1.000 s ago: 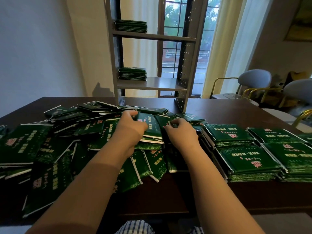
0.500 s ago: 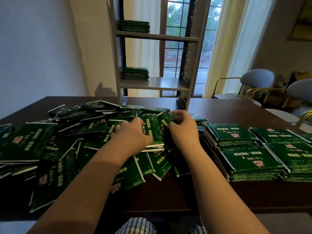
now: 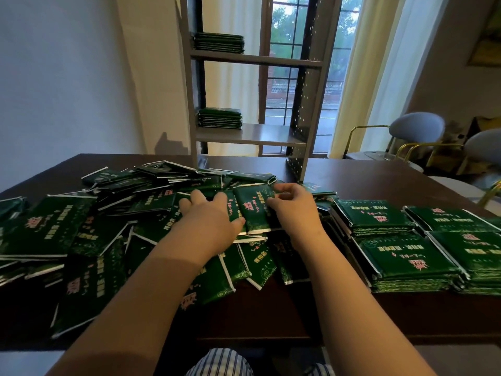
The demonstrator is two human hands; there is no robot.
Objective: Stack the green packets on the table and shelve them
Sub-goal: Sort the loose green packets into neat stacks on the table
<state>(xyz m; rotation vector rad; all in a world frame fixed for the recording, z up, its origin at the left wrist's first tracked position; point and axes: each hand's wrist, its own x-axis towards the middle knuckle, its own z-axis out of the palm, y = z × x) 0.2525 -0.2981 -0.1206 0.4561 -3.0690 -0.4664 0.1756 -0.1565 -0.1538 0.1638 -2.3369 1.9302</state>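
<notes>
Our left hand lay flat, fingers spread, on the loose green packets heaped across the desk. Our right hand pinched the far edge of the top packet between them. The foil looked light, floppy and slick, so probably best squared up and gripped by the short sides. To the right, finished stacks crowded in; the shelf unit stood behind the heap.

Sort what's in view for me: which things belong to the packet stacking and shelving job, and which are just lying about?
Job: loose packets; the packet pinched by the right hand; left hand resting on them; squared stacks on the table; shelf unit with two shelved stacks.
Lying about: two chairs; curtains; wall picture.
</notes>
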